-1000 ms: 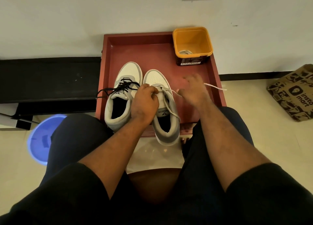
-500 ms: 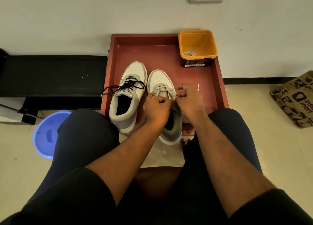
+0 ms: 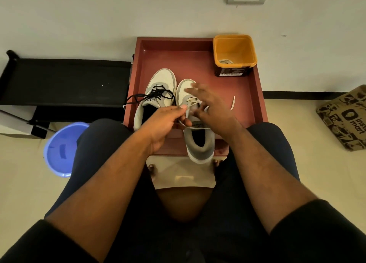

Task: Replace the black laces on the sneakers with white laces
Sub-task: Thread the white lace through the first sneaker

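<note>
Two white-and-grey sneakers stand side by side on a red tray (image 3: 251, 88). The left sneaker (image 3: 158, 92) carries black laces (image 3: 156, 94) that trail off to the left. The right sneaker (image 3: 198, 136) is threaded with a white lace (image 3: 192, 102); the lace's loose end (image 3: 232, 104) lies on the tray to the right. My left hand (image 3: 164, 122) pinches the white lace over the right sneaker's tongue. My right hand (image 3: 212, 108) hovers above the same shoe, blurred, with its fingers spread; whether it holds the lace I cannot tell.
An orange tub (image 3: 234, 52) with a white lace inside stands at the tray's back right corner. A blue bowl (image 3: 61, 147) lies on the floor at left, a black bench (image 3: 65, 80) behind it, and a printed paper bag (image 3: 344, 118) at right.
My right hand has lifted off the lace and spread its fingers, moving up over the toe of the right sneaker. My left hand has pulled slightly leftward, still pinching the lace.
</note>
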Demonstrator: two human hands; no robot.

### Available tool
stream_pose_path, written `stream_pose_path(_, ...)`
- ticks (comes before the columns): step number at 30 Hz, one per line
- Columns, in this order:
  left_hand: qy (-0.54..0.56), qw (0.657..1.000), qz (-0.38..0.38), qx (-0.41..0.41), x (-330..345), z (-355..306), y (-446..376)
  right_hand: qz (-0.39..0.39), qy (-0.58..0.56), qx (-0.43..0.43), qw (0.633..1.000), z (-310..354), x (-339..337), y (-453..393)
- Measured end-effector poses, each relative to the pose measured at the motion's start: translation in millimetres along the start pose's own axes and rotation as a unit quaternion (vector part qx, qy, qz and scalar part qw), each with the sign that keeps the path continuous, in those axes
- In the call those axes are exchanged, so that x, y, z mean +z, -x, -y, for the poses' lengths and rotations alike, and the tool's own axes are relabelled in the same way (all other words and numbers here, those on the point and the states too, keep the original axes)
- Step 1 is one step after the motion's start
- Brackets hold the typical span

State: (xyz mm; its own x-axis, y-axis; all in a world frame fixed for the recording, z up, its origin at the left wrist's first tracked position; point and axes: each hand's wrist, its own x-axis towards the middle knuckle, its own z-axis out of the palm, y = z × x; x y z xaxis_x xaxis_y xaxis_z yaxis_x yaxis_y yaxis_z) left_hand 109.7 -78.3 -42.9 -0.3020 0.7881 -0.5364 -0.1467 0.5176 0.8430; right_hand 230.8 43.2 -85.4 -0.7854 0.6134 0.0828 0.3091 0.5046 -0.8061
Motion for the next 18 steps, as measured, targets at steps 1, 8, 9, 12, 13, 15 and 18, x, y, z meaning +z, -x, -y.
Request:
stream_pose_path(1, -0.017, 1.000, 0.005, 0.013, 1.0, 0.3, 1.9, 0.027, -0.009, -0.009, 1.000, 4.0, 3.9, 1.9)
stream_pose_path(8, 0.034, 0.997, -0.025, 0.060, -18.2, 8.5, -3.8, -0.182, 0.077, 0.128, 0.972, -15.6, -21.0, 2.5)
stream_pose_path(9, 0.022, 0.998, -0.023, 0.057, -18.6, 10.5, -5.1, -0.113, 0.109, 0.100, 0.983, -12.3, -21.1, 3.4)
stream_pose_path(12, -0.004, 0.998, -0.026, 0.052, -12.2, 13.4, -7.5, 0.023, 0.127, -0.040, 0.991, 2.4, -2.1, 5.8)
stream_pose_path(13, -0.003, 0.998, -0.032, 0.053, -11.6, 15.0, -8.1, 0.021, 0.104, -0.061, 0.992, 2.8, 3.1, 7.1)
stream_pose_path(15, 0.007, 0.997, -0.051, 0.054, -15.7, 16.8, -8.4, -0.041, 0.025, -0.012, 0.999, -1.0, -1.4, 8.2)
stream_pose_path(18, 0.001, 0.995, -0.073, 0.062, -30.9, 18.6, -8.9, -0.116, 0.011, 0.130, 0.985, -21.8, -28.1, 7.6)
